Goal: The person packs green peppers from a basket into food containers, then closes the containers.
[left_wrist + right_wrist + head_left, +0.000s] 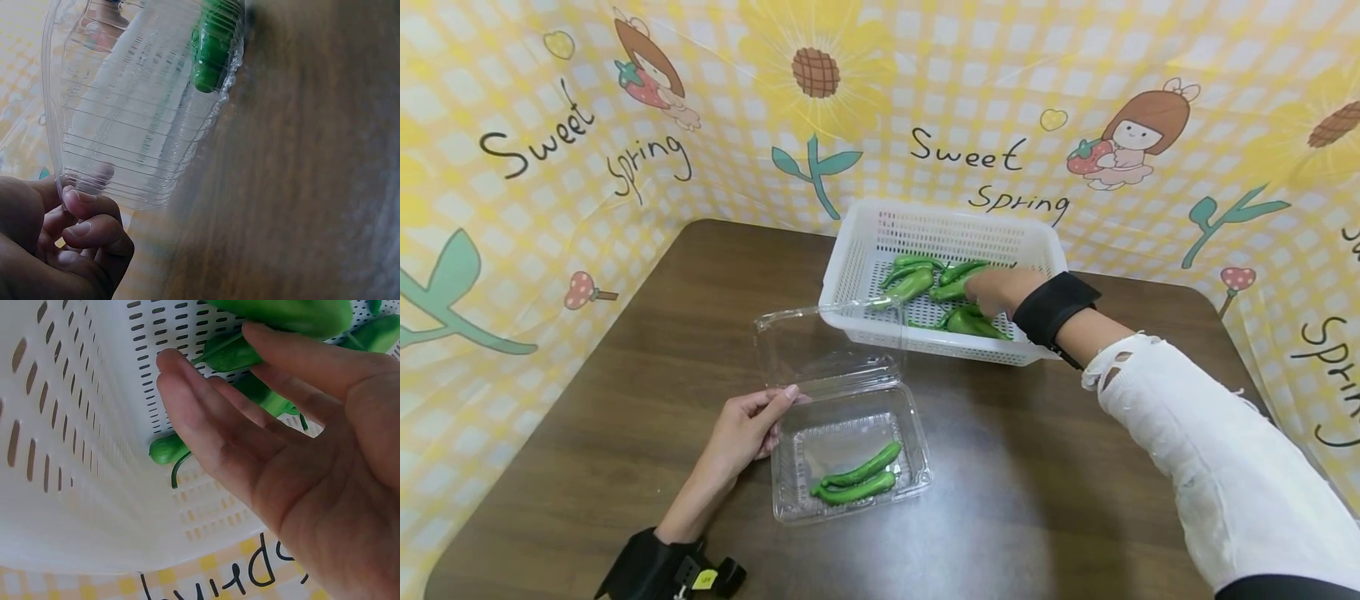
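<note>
My left hand (748, 429) pinches the left rim of a clear plastic clamshell container (838, 433), its thumb on top, near the hinge. The lid (827, 337) stands raised behind the base. Inside the base lie two long green peppers (859, 479), side by side. My right hand (996, 290) reaches down into a white perforated basket (925, 337) that holds several green peppers (912, 286). In the right wrist view, this hand (269, 444) has its fingers extended over the peppers, the thumb right at a large pepper (300, 315).
The brown wooden table (647, 358) carries both containers, the basket at the back and the clamshell in front of it. A yellow checked cloth (715, 100) with printed flowers hangs behind and along the sides. The lid's top edge overlaps the basket's front left corner in the head view.
</note>
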A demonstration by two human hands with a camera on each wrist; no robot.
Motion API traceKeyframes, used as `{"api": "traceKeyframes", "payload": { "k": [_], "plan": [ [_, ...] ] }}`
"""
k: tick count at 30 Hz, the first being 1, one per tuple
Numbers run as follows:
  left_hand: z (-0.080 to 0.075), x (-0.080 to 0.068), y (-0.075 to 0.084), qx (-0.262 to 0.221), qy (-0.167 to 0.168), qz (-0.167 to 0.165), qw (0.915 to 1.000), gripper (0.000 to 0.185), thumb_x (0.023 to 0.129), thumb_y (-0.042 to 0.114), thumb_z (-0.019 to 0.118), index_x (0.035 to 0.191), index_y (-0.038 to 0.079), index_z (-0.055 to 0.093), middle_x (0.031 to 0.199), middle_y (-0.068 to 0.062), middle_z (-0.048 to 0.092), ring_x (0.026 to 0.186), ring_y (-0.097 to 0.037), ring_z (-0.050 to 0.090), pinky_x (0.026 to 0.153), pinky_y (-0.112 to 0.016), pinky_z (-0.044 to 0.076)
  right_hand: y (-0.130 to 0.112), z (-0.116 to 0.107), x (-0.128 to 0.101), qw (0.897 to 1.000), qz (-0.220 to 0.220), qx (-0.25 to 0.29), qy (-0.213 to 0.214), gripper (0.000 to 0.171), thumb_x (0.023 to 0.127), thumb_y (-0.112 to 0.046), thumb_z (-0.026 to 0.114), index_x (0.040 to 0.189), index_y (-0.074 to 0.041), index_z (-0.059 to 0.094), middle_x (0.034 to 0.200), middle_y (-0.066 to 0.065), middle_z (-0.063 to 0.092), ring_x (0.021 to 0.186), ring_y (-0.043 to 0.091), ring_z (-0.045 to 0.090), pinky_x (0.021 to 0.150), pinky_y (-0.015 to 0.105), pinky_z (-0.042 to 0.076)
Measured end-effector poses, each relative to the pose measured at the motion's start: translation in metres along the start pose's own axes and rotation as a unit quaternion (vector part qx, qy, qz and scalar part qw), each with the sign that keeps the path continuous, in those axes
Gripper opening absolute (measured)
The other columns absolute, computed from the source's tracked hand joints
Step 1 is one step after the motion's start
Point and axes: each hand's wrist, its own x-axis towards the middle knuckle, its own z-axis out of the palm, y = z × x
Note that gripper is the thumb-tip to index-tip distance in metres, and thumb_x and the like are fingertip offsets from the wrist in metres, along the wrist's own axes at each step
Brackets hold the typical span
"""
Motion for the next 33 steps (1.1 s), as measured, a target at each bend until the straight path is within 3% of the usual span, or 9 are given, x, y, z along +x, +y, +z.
{"api": "traceKeyframes", "payload": {
  "k": [7,12,19,23,26,33],
  "plan": [
    [-0.001,-0.001,-0.001,0.002,0.001,0.006,1.0000,0.043,0.099,0.042,0.059,0.110,0.004,0.074,0.057,0.002,0.047,0.045,-0.005,0.040,0.038,-0.018,0.032,-0.001,0.001,0.004,0.999,-0.020,-0.030,0.008,0.033,0.092,-0.001,0.062,0.125,-0.006,0.060,0.117,0.011,0.061,0.097,0.026,0.053,0.074,0.034,0.048],
    [-0.001,-0.002,-0.001,0.003,0.002,0.005,1.0000,0.044,0.098,0.043,0.059,0.111,0.004,0.074,0.055,0.002,0.046,0.045,-0.005,0.039,0.038,-0.018,0.031,-0.004,0.005,0.012,0.997,-0.042,-0.070,0.015,0.016,0.092,-0.011,0.069,0.107,-0.008,0.064,0.095,0.004,0.061,0.085,0.021,0.051,0.074,0.033,0.042],
    [-0.001,-0.002,0.000,0.001,-0.001,0.006,1.0000,0.043,0.098,0.043,0.059,0.111,0.005,0.074,0.056,0.001,0.045,0.045,-0.006,0.039,0.038,-0.018,0.031,-0.008,0.006,0.016,0.992,-0.054,-0.115,0.025,0.018,0.094,-0.012,0.067,0.110,-0.008,0.062,0.094,0.005,0.061,0.083,0.021,0.051,0.075,0.034,0.043],
    [-0.001,-0.002,0.000,-0.002,-0.002,0.001,1.0000,0.043,0.098,0.043,0.059,0.111,0.004,0.074,0.056,0.002,0.045,0.045,-0.006,0.039,0.038,-0.018,0.032,-0.008,0.008,0.018,0.987,-0.075,-0.139,0.031,0.006,0.094,-0.006,0.063,0.096,-0.009,0.058,0.084,0.004,0.056,0.076,0.020,0.048,0.070,0.033,0.042],
    [-0.001,-0.002,0.001,-0.002,-0.001,0.002,1.0000,0.044,0.098,0.043,0.059,0.110,0.004,0.074,0.056,0.002,0.045,0.046,-0.005,0.039,0.038,-0.017,0.031,-0.008,0.010,0.020,0.983,-0.092,-0.152,0.042,0.008,0.093,-0.003,0.060,0.091,-0.009,0.056,0.080,0.003,0.052,0.074,0.020,0.046,0.069,0.032,0.041],
    [0.000,-0.002,0.000,-0.002,0.000,0.002,1.0000,0.045,0.098,0.043,0.060,0.111,0.002,0.073,0.055,0.002,0.045,0.045,-0.005,0.038,0.038,-0.017,0.030,-0.010,0.014,0.023,0.979,-0.107,-0.163,0.056,0.007,0.095,-0.001,0.057,0.091,-0.007,0.057,0.078,0.004,0.051,0.073,0.020,0.046,0.070,0.033,0.041]
  ]
}}
